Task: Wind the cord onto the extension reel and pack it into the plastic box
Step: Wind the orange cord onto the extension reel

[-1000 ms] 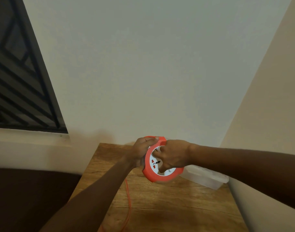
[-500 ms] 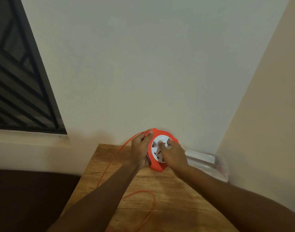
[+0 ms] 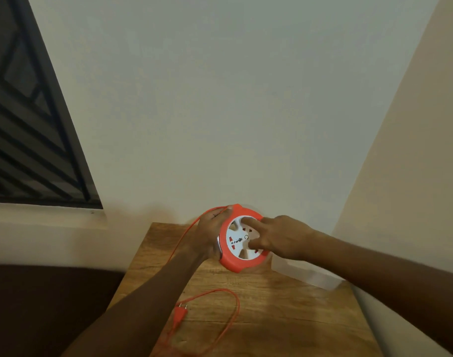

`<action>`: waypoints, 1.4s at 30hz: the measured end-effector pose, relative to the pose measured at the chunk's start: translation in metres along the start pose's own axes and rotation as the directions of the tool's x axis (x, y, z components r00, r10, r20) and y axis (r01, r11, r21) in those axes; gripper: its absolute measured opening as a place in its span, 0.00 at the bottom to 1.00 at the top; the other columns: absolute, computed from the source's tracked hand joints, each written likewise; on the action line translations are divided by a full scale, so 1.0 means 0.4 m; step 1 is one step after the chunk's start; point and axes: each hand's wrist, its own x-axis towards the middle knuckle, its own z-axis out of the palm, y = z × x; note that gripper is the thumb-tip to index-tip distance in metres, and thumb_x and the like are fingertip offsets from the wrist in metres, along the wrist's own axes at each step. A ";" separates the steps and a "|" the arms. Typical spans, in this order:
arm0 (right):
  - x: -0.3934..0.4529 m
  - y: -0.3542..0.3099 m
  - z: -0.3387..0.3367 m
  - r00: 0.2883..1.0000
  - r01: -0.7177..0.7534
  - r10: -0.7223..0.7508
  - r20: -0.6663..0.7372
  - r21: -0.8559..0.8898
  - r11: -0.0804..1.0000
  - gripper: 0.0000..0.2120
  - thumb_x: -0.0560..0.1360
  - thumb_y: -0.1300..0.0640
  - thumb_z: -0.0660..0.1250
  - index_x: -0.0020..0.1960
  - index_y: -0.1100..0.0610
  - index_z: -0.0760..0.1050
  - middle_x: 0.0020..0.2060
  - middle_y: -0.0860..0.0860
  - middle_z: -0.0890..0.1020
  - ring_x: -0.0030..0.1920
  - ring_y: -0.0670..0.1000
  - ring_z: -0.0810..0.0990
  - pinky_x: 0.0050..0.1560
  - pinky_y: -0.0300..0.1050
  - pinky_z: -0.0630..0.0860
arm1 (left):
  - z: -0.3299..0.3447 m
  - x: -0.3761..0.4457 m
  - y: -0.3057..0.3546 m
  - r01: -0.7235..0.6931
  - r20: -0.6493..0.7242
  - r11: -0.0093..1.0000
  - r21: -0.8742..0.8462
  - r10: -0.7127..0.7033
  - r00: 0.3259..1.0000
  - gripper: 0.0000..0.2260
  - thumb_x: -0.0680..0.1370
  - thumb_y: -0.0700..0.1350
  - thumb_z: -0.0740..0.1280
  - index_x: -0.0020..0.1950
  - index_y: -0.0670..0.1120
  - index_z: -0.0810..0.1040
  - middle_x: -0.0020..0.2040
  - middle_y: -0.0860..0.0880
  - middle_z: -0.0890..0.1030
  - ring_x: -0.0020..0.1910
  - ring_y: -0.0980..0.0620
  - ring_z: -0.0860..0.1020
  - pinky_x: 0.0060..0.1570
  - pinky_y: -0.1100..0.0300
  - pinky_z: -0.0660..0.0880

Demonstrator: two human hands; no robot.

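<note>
An orange extension reel [image 3: 230, 264] with a white socket face is held upright above the far end of the wooden table [image 3: 284, 318]. My left hand [image 3: 210, 234] grips its left rim. My right hand [image 3: 279, 237] has its fingers pressed into the white centre disc. The thin orange cord [image 3: 233, 315] runs from the reel's top, arcs down past my left wrist and loops loosely on the table, ending in an orange two-pin plug [image 3: 180, 314]. The clear plastic box [image 3: 313, 275] stands behind my right forearm, partly hidden by it.
The table stands in a corner between a pale wall and a beige wall on the right. A dark barred window [image 3: 27, 130] is at the left. A dark brown surface [image 3: 40, 305] lies below the table's left edge.
The reel's disc has been turned by my right hand. More cord has been drawn in, and the plug has come into view on the table. Both hands stayed on the reel.
</note>
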 end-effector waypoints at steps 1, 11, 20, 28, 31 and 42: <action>0.005 0.009 -0.001 0.998 0.052 -0.052 0.020 -0.040 0.998 0.20 0.79 0.60 0.67 0.69 0.49 0.72 0.76 0.61 0.59 0.59 0.63 0.78 0.44 0.55 0.82 | -0.002 0.003 -0.004 0.005 0.028 1.000 0.027 -0.006 1.000 0.12 0.83 0.54 0.67 0.55 0.51 0.88 0.55 0.39 0.87 0.50 0.39 0.88 0.47 0.48 0.85; 0.027 0.027 -0.010 0.926 0.359 -0.325 0.191 -0.186 0.914 0.33 0.73 0.55 0.76 0.73 0.41 0.65 0.75 0.58 0.62 0.61 0.62 0.78 0.43 0.49 0.80 | -0.014 0.011 -0.035 0.065 0.178 0.992 0.110 -0.084 0.981 0.15 0.83 0.54 0.68 0.62 0.46 0.85 0.57 0.37 0.87 0.51 0.37 0.87 0.51 0.45 0.84; 0.066 -0.007 -0.048 0.888 0.422 -0.342 0.308 -0.251 0.871 0.37 0.77 0.54 0.71 0.77 0.38 0.55 0.69 0.59 0.70 0.60 0.62 0.78 0.49 0.52 0.80 | -0.002 0.024 -0.027 0.104 0.172 0.983 0.149 -0.130 0.976 0.14 0.80 0.55 0.71 0.58 0.47 0.87 0.52 0.41 0.88 0.46 0.41 0.88 0.49 0.47 0.84; 0.069 -0.054 -0.057 0.897 0.390 -0.285 0.338 -0.301 0.870 0.33 0.76 0.53 0.72 0.76 0.42 0.62 0.67 0.60 0.74 0.60 0.61 0.79 0.53 0.53 0.80 | 0.000 0.011 -0.031 0.112 0.153 0.984 0.137 -0.132 0.979 0.12 0.80 0.54 0.71 0.55 0.48 0.88 0.50 0.42 0.89 0.45 0.43 0.88 0.45 0.51 0.85; 0.070 -0.053 -0.055 0.910 0.383 -0.296 0.291 -0.315 0.868 0.30 0.76 0.53 0.72 0.74 0.43 0.65 0.64 0.61 0.76 0.56 0.61 0.81 0.46 0.51 0.80 | 0.003 0.005 -0.021 0.119 0.138 0.985 0.128 -0.136 0.981 0.10 0.82 0.52 0.70 0.52 0.50 0.89 0.49 0.43 0.89 0.43 0.44 0.89 0.42 0.52 0.85; 0.050 -0.045 0.048 0.969 -0.221 0.236 -0.068 0.177 0.959 0.30 0.75 0.44 0.64 0.75 0.39 0.59 0.58 0.53 0.82 0.53 0.58 0.83 0.44 0.49 0.78 | 0.027 -0.001 0.002 0.012 0.027 0.996 -0.092 -0.009 1.000 0.11 0.84 0.46 0.68 0.60 0.40 0.84 0.51 0.38 0.88 0.45 0.42 0.88 0.42 0.51 0.85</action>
